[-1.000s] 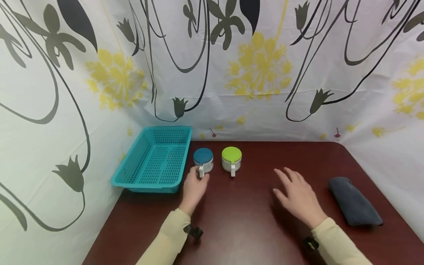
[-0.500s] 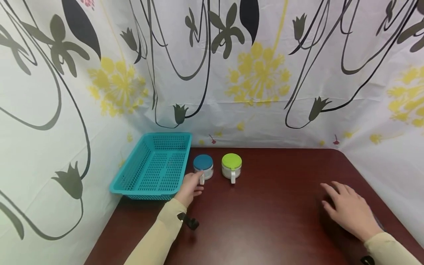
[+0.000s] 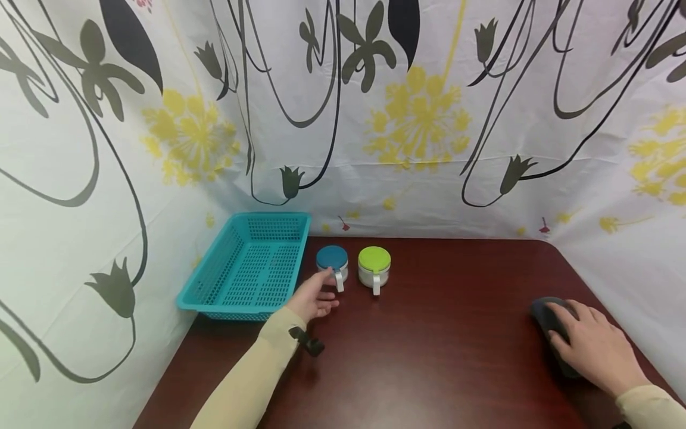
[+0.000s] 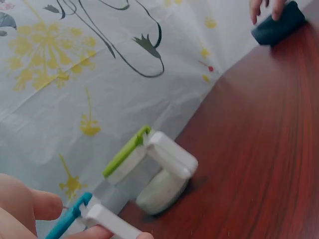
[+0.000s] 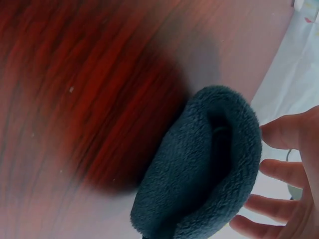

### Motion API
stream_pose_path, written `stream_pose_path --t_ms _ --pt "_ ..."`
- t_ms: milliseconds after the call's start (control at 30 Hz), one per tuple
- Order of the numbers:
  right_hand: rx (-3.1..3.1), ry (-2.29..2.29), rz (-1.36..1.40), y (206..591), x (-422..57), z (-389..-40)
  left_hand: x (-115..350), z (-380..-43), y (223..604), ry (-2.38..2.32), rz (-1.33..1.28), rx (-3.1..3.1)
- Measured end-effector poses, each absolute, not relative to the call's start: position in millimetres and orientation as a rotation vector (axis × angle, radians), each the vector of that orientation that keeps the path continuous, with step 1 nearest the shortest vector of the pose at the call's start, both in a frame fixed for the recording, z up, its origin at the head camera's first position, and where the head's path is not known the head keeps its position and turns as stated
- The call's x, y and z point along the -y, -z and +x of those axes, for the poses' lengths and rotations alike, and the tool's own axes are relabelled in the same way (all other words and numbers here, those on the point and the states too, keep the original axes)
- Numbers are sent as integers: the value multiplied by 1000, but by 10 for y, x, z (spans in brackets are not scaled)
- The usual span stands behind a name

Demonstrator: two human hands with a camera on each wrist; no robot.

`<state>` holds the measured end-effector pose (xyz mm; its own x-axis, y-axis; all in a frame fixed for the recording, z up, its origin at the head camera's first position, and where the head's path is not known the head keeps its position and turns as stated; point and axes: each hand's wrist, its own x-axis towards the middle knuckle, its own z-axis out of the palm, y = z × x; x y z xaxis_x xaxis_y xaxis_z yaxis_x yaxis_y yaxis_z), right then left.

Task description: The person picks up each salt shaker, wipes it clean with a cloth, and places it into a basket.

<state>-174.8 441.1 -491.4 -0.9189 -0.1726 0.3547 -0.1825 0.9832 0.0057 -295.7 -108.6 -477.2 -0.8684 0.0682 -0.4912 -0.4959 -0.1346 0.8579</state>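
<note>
A small white cup with a blue lid and white handle [image 3: 332, 258] stands right of the basket. My left hand [image 3: 311, 298] is at its handle side, fingers loosely extended; in the left wrist view a thumb [image 4: 47, 204] and fingertips lie around the handle [image 4: 112, 221], without a clear grip. A similar cup with a green lid [image 3: 374, 260] stands just to its right. At the table's right, my right hand [image 3: 597, 345] lies over a folded dark blue-grey towel [image 5: 187, 164]. In the right wrist view its fairly straight fingers [image 5: 281, 174] touch or nearly touch the towel's side.
A turquoise perforated basket [image 3: 187, 298] sits at the left edge of the dark red-brown table [image 3: 429, 357]. Patterned white cloth [image 3: 343, 137] hangs behind and at both sides of the table.
My right hand has moved right from above the table onto the towel. The blue-lidded cup has shifted slightly right and its handle has turned, while my left hand's fingers have loosened and spread.
</note>
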Motion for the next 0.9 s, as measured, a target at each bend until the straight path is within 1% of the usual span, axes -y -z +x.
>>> stream_pose_path --t_ms 167,333,533,733,900 --pt "2791 -18 204 4946 -4446 -1745 1007 -3014 4745 -2061 -493 -1666" --pt "2902 -4 131 4972 -4465 -1764 990 -3057 4798 -2059 -502 -1661" --pt "3109 -117 81 4986 -4529 -1817 982 -3049 4853 -2097 -547 -1704" --pt "3169 -224 29 5028 -4565 -1868 988 -3027 4806 -2125 -556 -1651" --pt "3189 -238 -23 5051 -4571 -1863 1021 -3028 4741 -2044 -543 -1650"
